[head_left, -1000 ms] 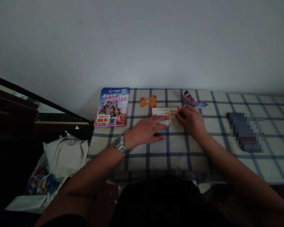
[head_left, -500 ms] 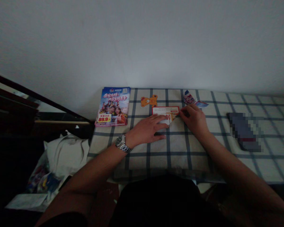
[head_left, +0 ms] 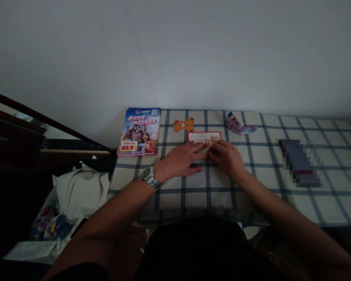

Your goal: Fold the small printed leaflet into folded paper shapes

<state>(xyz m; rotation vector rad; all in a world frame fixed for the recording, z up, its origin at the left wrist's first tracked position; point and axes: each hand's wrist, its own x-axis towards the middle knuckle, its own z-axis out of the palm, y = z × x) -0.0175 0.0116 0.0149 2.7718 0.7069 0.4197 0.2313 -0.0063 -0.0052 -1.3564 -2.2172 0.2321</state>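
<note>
A small red-and-white printed paper lies on the checked tablecloth, partly folded. My left hand, with a metal watch on the wrist, lies flat with its fingers stretched over the paper's lower left part. My right hand sits just beside it, fingers curled and pressing down on the paper's lower right corner. The two hands nearly touch at their fingertips.
A colourful leaflet lies at the table's left end. An orange bear cut-out and a folded blue-and-red paper piece lie near the wall. A blurred dark object rests at the right. Bags and cloth are on the floor at left.
My right hand has slid left and nearer along the paper, from its right edge to its lower corner next to the left hand. The left hand has stayed put.
</note>
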